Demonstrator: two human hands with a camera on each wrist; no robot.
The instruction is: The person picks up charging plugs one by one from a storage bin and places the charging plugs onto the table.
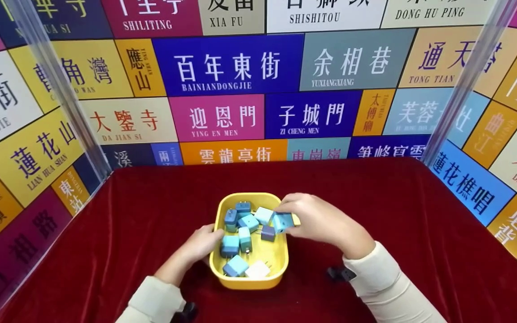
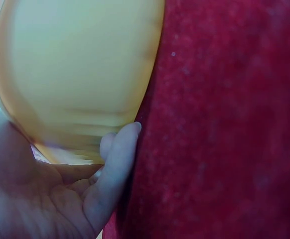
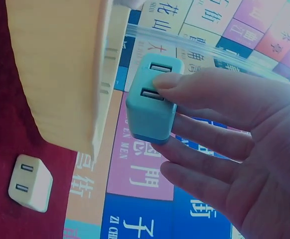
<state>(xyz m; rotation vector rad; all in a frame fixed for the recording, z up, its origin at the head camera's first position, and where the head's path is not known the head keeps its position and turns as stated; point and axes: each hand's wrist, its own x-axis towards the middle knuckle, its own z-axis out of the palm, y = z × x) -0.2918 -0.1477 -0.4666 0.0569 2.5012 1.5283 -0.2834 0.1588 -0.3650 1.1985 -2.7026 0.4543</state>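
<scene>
A yellow plastic tub (image 1: 249,283) holds several USB charger plugs (image 1: 248,222) in light blue, darker blue and white, lying at mixed angles. At its left side my left hand (image 1: 202,244) grips the wall, with fingers curled against the outside in the left wrist view. Over the tub's right rim, my right hand (image 1: 314,220) pinches a light blue USB charger (image 3: 155,107). Its two ports face the right wrist camera, and the thumb lies across that face. The prong side is hidden.
Beside the tub, a pale USB charger (image 3: 30,183) lies on the dark red cloth (image 1: 159,202) in the right wrist view. Upright panels printed with coloured street-name signs (image 1: 227,67) enclose the back and sides, with clear corner posts (image 1: 460,89).
</scene>
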